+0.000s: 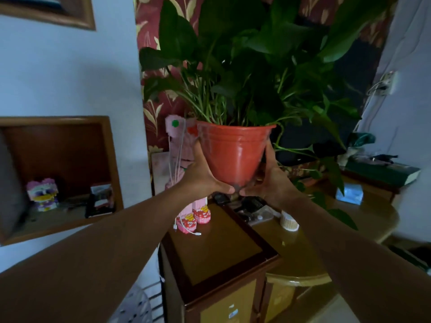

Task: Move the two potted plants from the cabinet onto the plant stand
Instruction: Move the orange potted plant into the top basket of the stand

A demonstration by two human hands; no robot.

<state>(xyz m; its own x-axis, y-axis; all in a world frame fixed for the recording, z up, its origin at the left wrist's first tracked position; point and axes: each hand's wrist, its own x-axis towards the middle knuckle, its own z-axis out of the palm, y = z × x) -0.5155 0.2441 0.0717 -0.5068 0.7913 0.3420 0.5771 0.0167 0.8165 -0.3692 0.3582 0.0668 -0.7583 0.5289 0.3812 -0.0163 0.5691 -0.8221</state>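
Pot [233, 155] hangs clear above the cabinet [217, 250], at 12 o'clock from it, cupped low by left hand [203, 176] and right hand [271, 177], fingers pressed to its tapered sides. Slick plastic could slip; top-heavy leaves [251, 66] may tip it, spilling soil.

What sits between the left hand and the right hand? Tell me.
In the head view, the red plant pot sits between the left hand and right hand, its tapered lower part clasped by both, lifted above the cabinet.
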